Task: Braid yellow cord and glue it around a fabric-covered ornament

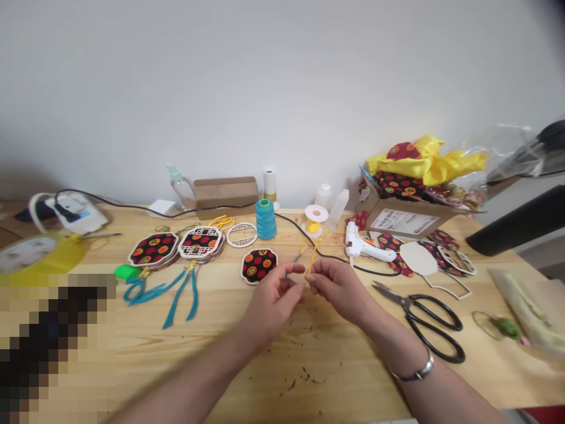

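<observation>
Pinching a thin, bright yellow cord [313, 254] between thumb and forefinger, the right hand [332, 287] sits over the middle of the desk [154, 356], a silver metal bracelet [422, 371] on its wrist. The left hand [277, 295] is just beside it, its fingers curled and the gap between thumb and forefinger narrow; its grip is partly hidden, so I cannot tell whether it also holds the cord. The cord slants up and away from the right fingertips.

Just beyond the left hand lies a scalloped panel of black fabric with red and yellow flowers and a pale border [256, 265]. Behind the hands stand a teal cone of thread [266, 222] and a white plastic spool wound with yellow cord [316, 212]. To the right lie a white glue gun [374, 249] and, nearer, open scissors with black looped handles [406, 303]. Further left, a stack of pale lattice-fronted ornaments [200, 241] trails teal ribbons [192, 297]. At the back right, a brown cardboard box [379, 217] overflows with yellow satin [441, 168].
</observation>
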{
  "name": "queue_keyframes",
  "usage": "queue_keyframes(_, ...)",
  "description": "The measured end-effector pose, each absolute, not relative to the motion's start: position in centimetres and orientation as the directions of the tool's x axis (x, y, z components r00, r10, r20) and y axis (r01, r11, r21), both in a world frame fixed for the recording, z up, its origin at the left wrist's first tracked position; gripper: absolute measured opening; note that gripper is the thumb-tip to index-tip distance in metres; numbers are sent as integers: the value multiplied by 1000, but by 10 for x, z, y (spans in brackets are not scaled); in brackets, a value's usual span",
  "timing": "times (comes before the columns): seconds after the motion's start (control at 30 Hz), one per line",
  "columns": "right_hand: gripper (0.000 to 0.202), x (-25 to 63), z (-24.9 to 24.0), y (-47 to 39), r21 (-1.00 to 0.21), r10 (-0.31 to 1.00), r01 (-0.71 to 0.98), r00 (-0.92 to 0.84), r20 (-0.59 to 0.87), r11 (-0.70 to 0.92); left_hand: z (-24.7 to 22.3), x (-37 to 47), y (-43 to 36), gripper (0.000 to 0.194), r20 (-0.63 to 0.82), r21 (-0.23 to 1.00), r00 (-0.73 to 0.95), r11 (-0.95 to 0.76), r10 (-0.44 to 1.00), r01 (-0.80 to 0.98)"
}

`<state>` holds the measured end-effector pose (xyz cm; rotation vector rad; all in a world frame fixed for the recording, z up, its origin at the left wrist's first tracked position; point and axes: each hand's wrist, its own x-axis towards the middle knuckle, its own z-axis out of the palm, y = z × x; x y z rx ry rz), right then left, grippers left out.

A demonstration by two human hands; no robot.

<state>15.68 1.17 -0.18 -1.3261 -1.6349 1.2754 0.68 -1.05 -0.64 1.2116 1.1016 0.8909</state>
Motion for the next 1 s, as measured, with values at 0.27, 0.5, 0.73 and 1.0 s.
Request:
queue_keyframes(0.27,14,158,-3,14,-943,962,334,-265,-72,22,-7,4,-5,17,-210,977,252,197,945,76)
queue_keyframes(0.5,14,156,4,13,-967,951,238,-268,-152,-88,-10,4,-1,18,-287,937,292,330,912,-110)
queue_keyframes(0.73,20,158,7,12,-968,913,124,-324,-246,-217,-6,4,-1,14,-322,898,335,398,885,-187)
queue_keyframes(1.0,20,160,6,11,-962,885,70,-378,-271,-264,-2,4,-3,11,-338,900,315,402,887,-165)
